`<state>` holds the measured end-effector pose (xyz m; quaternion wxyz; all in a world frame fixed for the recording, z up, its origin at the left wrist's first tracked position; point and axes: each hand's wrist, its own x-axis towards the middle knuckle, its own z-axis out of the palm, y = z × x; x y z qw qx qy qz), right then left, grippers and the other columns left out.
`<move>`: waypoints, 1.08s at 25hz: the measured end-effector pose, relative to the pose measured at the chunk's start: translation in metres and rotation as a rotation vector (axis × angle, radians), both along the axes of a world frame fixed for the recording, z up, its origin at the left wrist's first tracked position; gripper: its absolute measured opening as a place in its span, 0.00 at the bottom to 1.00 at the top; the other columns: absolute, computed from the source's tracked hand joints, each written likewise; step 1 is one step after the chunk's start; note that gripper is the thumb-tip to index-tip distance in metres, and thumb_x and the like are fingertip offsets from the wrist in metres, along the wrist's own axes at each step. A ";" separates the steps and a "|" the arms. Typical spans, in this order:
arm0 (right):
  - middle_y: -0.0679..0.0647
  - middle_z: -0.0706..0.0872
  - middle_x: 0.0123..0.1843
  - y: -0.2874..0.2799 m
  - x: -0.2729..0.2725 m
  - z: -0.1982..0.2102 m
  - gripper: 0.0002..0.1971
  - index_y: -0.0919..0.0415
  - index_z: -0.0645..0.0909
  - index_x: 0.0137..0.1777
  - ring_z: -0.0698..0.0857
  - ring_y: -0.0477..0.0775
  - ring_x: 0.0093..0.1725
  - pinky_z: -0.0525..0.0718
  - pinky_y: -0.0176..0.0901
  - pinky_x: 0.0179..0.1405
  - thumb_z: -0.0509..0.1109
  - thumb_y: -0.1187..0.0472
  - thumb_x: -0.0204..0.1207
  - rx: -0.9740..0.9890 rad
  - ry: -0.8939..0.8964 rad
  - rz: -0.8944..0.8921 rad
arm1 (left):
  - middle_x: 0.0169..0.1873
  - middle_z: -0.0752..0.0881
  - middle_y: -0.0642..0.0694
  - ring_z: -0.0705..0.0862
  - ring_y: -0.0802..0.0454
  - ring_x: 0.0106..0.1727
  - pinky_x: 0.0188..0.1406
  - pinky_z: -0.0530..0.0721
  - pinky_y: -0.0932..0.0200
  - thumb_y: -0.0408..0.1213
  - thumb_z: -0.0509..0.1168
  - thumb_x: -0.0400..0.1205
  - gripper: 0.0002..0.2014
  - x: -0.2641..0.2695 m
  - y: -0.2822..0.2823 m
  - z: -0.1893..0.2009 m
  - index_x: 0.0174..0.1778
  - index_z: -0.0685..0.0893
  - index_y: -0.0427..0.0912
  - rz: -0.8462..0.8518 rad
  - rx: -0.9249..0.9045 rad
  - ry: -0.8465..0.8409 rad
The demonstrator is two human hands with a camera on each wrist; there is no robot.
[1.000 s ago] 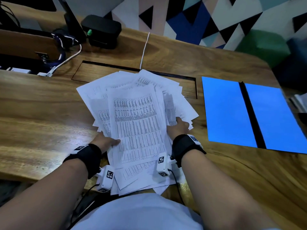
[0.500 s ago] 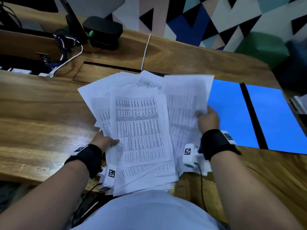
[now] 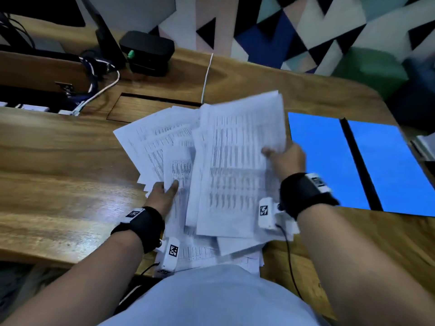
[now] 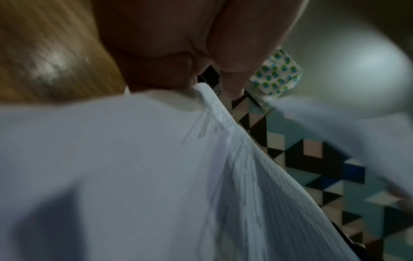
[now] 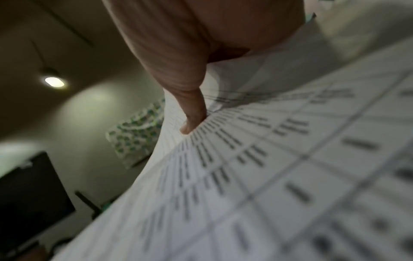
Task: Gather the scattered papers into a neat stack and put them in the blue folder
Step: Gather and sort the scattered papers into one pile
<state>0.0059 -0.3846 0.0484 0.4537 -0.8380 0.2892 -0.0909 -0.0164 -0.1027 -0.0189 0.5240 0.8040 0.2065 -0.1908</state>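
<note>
A loose pile of white printed papers (image 3: 164, 147) lies fanned on the wooden desk in front of me. My right hand (image 3: 283, 158) pinches a lifted bunch of sheets (image 3: 237, 165) by its right edge, thumb on top, holding it over the pile. The right wrist view shows a thumb (image 5: 192, 113) pressed on the printed sheets (image 5: 268, 176). My left hand (image 3: 164, 192) grips the pile's left side, thumb on top of a sheet. The left wrist view shows its fingers (image 4: 230, 70) at the paper edge (image 4: 156, 159). The blue folder (image 3: 329, 161) lies open flat to the right.
A black box (image 3: 147, 51), a monitor foot and tangled cables (image 3: 96, 67) stand at the back left. A white cord (image 3: 207, 76) runs to a recessed desk flap (image 3: 146, 109). Some sheets overhang the desk's near edge by my body. Bare wood lies to the left.
My right hand lifted a bunch of sheets from the pile's right side, swung it out toward the folder, then back left over the pile. The left hand shifted up onto the pile.
</note>
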 end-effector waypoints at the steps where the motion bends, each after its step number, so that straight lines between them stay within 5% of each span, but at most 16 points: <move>1: 0.56 0.86 0.53 0.009 -0.004 -0.023 0.21 0.62 0.80 0.60 0.86 0.54 0.52 0.83 0.45 0.46 0.78 0.56 0.69 0.038 0.069 -0.001 | 0.63 0.80 0.38 0.80 0.38 0.62 0.54 0.75 0.54 0.54 0.58 0.84 0.29 0.001 -0.001 -0.002 0.74 0.68 0.37 -0.015 0.036 0.029; 4: 0.66 0.77 0.69 0.020 -0.012 -0.070 0.30 0.65 0.68 0.69 0.80 0.68 0.67 0.81 0.58 0.62 0.74 0.52 0.73 -0.125 0.401 0.027 | 0.71 0.76 0.29 0.75 0.26 0.71 0.68 0.75 0.40 0.56 0.55 0.84 0.31 0.003 -0.003 -0.001 0.77 0.64 0.39 -0.066 0.041 0.087; 7: 0.66 0.68 0.75 0.032 -0.024 -0.080 0.25 0.65 0.65 0.74 0.70 0.68 0.73 0.72 0.55 0.70 0.63 0.55 0.81 -0.324 0.591 0.119 | 0.77 0.70 0.33 0.72 0.34 0.76 0.69 0.72 0.47 0.55 0.60 0.83 0.35 0.002 -0.009 -0.004 0.80 0.60 0.37 -0.095 0.020 0.087; 11: 0.62 0.65 0.75 0.043 -0.035 -0.081 0.25 0.58 0.60 0.80 0.67 0.66 0.73 0.70 0.53 0.71 0.56 0.59 0.84 -0.191 0.482 0.283 | 0.79 0.67 0.38 0.70 0.42 0.76 0.71 0.69 0.53 0.38 0.69 0.80 0.36 -0.008 -0.024 -0.007 0.80 0.58 0.36 -0.163 -0.026 0.033; 14: 0.65 0.77 0.70 0.016 -0.028 -0.083 0.24 0.63 0.69 0.75 0.79 0.63 0.67 0.75 0.49 0.67 0.65 0.61 0.79 0.024 0.319 0.078 | 0.73 0.74 0.45 0.74 0.47 0.71 0.67 0.72 0.56 0.26 0.70 0.77 0.33 -0.001 -0.006 -0.011 0.77 0.64 0.35 -0.053 -0.015 -0.045; 17: 0.66 0.83 0.65 -0.019 -0.017 -0.085 0.21 0.65 0.81 0.64 0.83 0.66 0.63 0.79 0.50 0.64 0.70 0.54 0.74 0.054 0.374 -0.209 | 0.68 0.80 0.38 0.80 0.42 0.65 0.65 0.75 0.52 0.24 0.70 0.76 0.29 0.011 0.030 -0.018 0.73 0.69 0.34 0.065 -0.028 -0.031; 20: 0.61 0.86 0.61 -0.023 -0.003 -0.088 0.24 0.59 0.83 0.59 0.84 0.65 0.59 0.81 0.53 0.62 0.72 0.44 0.69 0.106 0.406 -0.162 | 0.69 0.78 0.36 0.78 0.39 0.67 0.63 0.71 0.55 0.24 0.69 0.77 0.29 0.015 0.046 -0.021 0.74 0.69 0.33 0.055 0.012 0.015; 23: 0.56 0.87 0.55 -0.002 0.006 -0.084 0.18 0.57 0.83 0.55 0.85 0.58 0.52 0.81 0.46 0.53 0.77 0.52 0.67 0.117 0.194 -0.157 | 0.60 0.82 0.39 0.80 0.43 0.58 0.59 0.72 0.56 0.18 0.65 0.78 0.25 0.016 0.043 -0.023 0.70 0.72 0.34 0.054 -0.041 0.025; 27: 0.58 0.88 0.51 0.018 -0.005 -0.083 0.14 0.67 0.84 0.56 0.82 0.52 0.47 0.74 0.37 0.47 0.75 0.63 0.73 0.213 0.117 -0.097 | 0.58 0.83 0.40 0.81 0.42 0.59 0.58 0.74 0.55 0.19 0.67 0.77 0.23 0.019 0.046 -0.027 0.67 0.74 0.37 0.047 -0.072 0.034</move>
